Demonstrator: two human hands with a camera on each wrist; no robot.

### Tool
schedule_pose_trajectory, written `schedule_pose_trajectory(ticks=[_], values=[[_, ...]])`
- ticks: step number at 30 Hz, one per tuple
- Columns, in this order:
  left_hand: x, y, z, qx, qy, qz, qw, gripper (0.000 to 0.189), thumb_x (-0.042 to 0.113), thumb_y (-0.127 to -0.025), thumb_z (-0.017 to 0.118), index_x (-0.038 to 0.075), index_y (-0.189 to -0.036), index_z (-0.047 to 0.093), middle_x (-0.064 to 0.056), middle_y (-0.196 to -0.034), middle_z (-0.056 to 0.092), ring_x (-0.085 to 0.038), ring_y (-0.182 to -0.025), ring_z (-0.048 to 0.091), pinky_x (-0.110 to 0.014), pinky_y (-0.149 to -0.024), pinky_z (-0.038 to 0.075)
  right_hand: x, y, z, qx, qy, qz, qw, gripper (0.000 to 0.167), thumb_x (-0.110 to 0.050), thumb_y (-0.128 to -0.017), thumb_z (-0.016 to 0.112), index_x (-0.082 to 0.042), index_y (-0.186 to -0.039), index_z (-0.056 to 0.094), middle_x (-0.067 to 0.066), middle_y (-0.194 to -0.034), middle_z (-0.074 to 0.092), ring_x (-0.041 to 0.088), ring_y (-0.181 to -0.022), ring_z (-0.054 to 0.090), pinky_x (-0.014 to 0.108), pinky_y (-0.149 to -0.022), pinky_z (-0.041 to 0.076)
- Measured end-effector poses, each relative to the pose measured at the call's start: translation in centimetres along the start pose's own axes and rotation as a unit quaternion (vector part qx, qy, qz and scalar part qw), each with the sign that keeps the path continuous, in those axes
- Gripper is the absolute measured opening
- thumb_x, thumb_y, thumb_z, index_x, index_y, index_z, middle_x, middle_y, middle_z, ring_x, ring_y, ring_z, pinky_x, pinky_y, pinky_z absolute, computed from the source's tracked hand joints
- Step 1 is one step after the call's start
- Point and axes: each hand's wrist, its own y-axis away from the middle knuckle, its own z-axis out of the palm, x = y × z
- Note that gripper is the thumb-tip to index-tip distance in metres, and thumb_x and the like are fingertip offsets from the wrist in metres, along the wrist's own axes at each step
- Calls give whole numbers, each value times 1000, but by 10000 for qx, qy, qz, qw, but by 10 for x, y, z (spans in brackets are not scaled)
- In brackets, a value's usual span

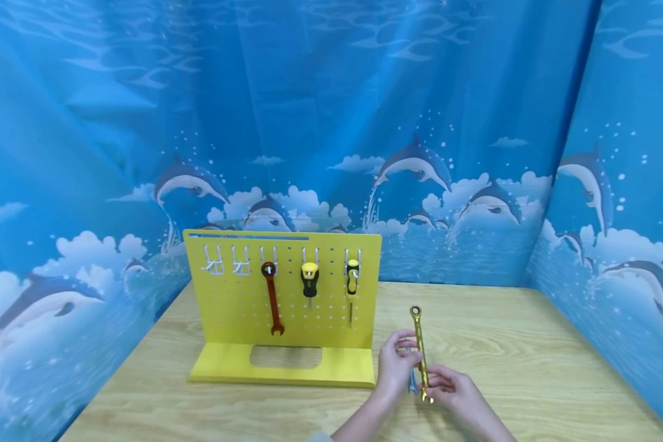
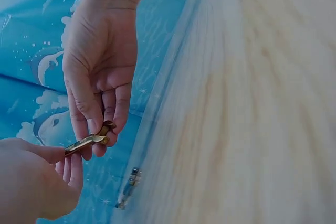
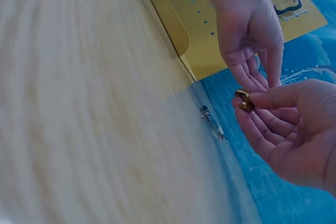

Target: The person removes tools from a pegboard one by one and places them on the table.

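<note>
A gold ratchet wrench point(image 1: 419, 337) is held above the table, its ring end up and its open jaw end down. My left hand point(image 1: 395, 365) pinches its shaft between thumb and fingers. At the lower end, my right hand point(image 1: 454, 391) grips near the open jaw, thumb against the metal in the right wrist view. A blue wrench point(image 1: 412, 382) lies on the table behind the hands, its upper part mostly covered by the left hand in the head view.
Left of the hands stands a yellow pegboard point(image 1: 232, 319) on a wide base. From its hooks hang a red wrench point(image 1: 272, 299), a stubby yellow-black screwdriver point(image 1: 310, 281) and a longer screwdriver point(image 1: 352, 279). Two white hooks point(image 1: 241, 264) at the left hold nothing. Blue dolphin curtains surround the wooden table point(image 1: 492, 331).
</note>
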Motion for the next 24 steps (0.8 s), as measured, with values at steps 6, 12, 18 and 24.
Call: schedule_pose_trajectory(ticks=[6,12,18,24], values=[[-12,-1,1,86,-356,-140,9992,38,-17,-70,62,1,-103,61,-3,-86,60,-16,-73,58,-24,-63,53,5,4,7,386,231,568,9974,48,10,-77,58,27,-116,36,27,-89,62,12,-76,62,23,-68,51],[-20,-1,0,121,-616,-169,9979,37,-15,-70,64,1,-104,62,-3,-86,60,-14,-74,57,-23,-63,52,8,5,13,659,47,812,9945,58,13,-75,58,18,-127,31,24,-91,60,18,-74,62,28,-64,53],[-26,-3,-4,56,-843,-155,9963,36,-13,-71,65,0,-104,62,-3,-85,61,-13,-71,58,-23,-61,52,10,5,16,767,45,905,9929,65,13,-74,58,16,-132,28,21,-99,56,23,-75,63,30,-65,53],[-32,-7,-7,-43,-1288,-60,9916,36,-9,-70,68,3,-104,64,1,-83,62,-10,-71,57,-22,-61,50,12,4,15,823,218,836,9929,61,13,-75,58,18,-130,32,19,-95,56,19,-76,62,27,-65,52]])
